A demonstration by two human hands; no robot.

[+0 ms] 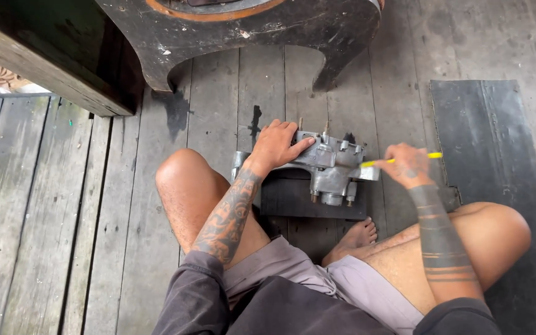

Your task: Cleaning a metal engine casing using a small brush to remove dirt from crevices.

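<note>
A person sits cross-legged on a floor [125, 205] of grey wood boards. In front of the legs lies one dark flat board [293, 200], and one grey metal engine case [330, 167] rests on top of it. The case is a hollow shell; what is inside it cannot be seen from here. A few thin studs stick up from its far edge.

The left hand [275, 147] lies flat on the top left of the case. Its fingers are spread and bent a little, pressing down on the metal, not wrapped around it. The case sits right under this hand and reaches out to the right of it.

The right hand [408, 165] is just to the right of the case. Its fingers are closed around one thin yellow tool [398, 160]. The tool lies almost level. One end pokes out past the hand to the right, and the other end points left and meets the right side of the case.

One bare foot [356, 237] shows just below the board, between the knees. One long dark sheet [497, 186] lies on the floor to the right. One big, worn black stand [249, 31] with curved legs is at the top, well apart from the case.
</note>
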